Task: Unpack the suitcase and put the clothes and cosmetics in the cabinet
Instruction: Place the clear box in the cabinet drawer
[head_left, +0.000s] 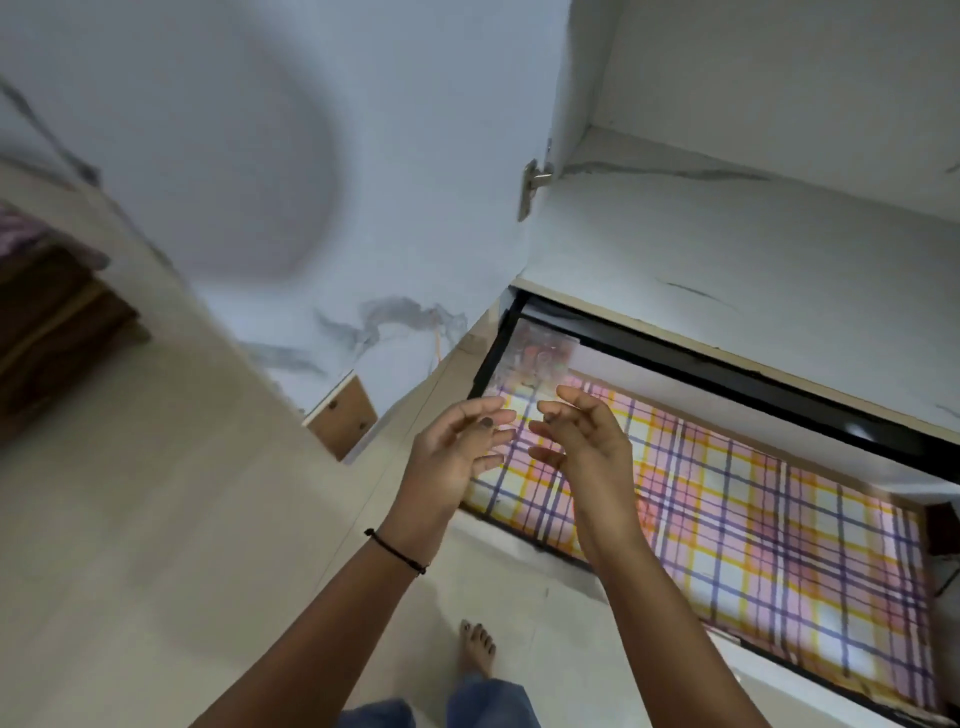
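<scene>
One white, grey-veined cabinet (727, 234) fills the right side, its one door (363, 156) swung open leftward above a pale floor (156, 519). Under its shelf, one black-rimmed drawer (727, 374) sits open, holding one pink, yellow and blue checked cloth (779, 519). Two hands hover over the drawer's left end: left hand (457, 452) and right hand (587, 436), fingers loosely curled, holding nothing. One blurred clear packet (540, 353) lies in the drawer's far-left corner. One bare foot (478, 647) stands below

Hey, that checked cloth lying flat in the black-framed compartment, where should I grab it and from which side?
Probably pinch the checked cloth at the end under your open left hand and right hand, coming down from above. It lies flat, and the black frame hems its edges.
</scene>
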